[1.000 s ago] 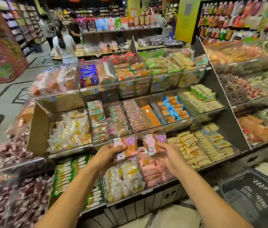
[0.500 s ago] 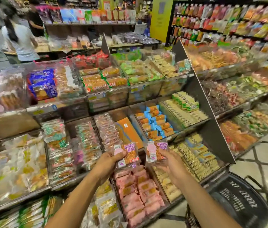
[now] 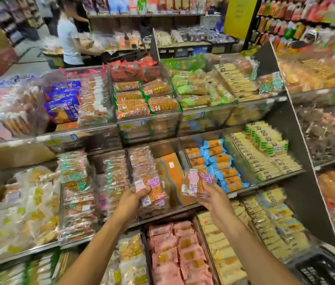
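Both hands have risen since half a second ago: the packets now hang in front of the middle shelf rather than just over the pink packs (image 3: 179, 254), and the basket (image 3: 325, 270) has slid nearly out of the lower right corner.

Your left hand (image 3: 130, 201) grips the left packet (image 3: 154, 191), thumb curled over its near corner and fingers behind. Your right hand (image 3: 214, 199) holds the right packet (image 3: 197, 183) from below, with its fingers mostly hidden under the wrapper. The two packets are near each other but apart, labels facing you.

You seem to be comparing them or about to bag them. Pinch the sealed edges, not the middle, because the biscuits inside will likely crack under a squeeze. If both go in, swing right and down to the basket, one hand at a time, and lay each packet flat. Mind the divider (image 3: 281, 140) on the way, since a wrapper corner could catch on it.
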A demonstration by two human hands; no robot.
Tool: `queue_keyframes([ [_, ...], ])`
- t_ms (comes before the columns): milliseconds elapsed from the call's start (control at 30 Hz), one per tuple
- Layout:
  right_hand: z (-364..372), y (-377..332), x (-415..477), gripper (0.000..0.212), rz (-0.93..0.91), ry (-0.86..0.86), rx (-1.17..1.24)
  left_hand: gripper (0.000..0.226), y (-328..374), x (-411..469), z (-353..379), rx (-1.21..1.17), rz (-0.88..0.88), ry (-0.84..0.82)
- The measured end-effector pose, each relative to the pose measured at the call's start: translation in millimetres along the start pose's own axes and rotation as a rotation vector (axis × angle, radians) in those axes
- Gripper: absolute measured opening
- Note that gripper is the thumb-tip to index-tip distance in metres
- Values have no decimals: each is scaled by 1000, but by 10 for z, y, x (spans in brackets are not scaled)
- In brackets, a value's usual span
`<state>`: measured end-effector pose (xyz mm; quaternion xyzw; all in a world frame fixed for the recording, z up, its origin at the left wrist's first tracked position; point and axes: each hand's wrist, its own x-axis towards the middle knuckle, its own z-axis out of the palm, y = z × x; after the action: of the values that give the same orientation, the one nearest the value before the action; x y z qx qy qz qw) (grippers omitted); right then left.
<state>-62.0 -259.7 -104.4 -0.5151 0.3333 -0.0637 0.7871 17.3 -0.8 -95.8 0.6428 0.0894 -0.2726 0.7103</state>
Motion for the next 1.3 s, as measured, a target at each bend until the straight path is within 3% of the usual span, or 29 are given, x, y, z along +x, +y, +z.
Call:
queue_keyframes([
  [300, 262, -223, 597, 29, 14, -164, -149, 52, 289, 171, 334, -188, 16, -13],
  [367, 327, -245, 664, 38, 31, -201, -152, 59, 324, 211, 403, -251, 24, -18],
  [533, 386, -221, 918, 97, 3, -289, -111, 50, 313, 303, 429, -291, 2, 38],
  [633, 431, -265, 953, 79, -26, -332, -134, 35, 271, 355, 428, -261, 19, 96],
  [800, 423, -334, 987, 77, -104, -279, -142, 43, 338, 415, 387, -239, 84, 202],
  [867, 353, -345, 1054, 72, -152, -223, -174, 46, 390, 462, 379, -193, 120, 232],
  [967, 238, -367, 1111, 64, -235, -118, -215, 22, 552, 520, 505, -37, 193, 301],
  [1100, 131, -229, 1119, 110, -272, 25, -298, 12, 741, 737, 715, 252, 235, 342],
  [1200, 99, -242, 1062, 76, -206, 70, -331, 19, 815, 985, 847, 541, 254, 360],
  [1300, 57, -200, 1081, 71, -203, 91, -380, 24, 850, 1202, 1021, 708, 254, 328],
])
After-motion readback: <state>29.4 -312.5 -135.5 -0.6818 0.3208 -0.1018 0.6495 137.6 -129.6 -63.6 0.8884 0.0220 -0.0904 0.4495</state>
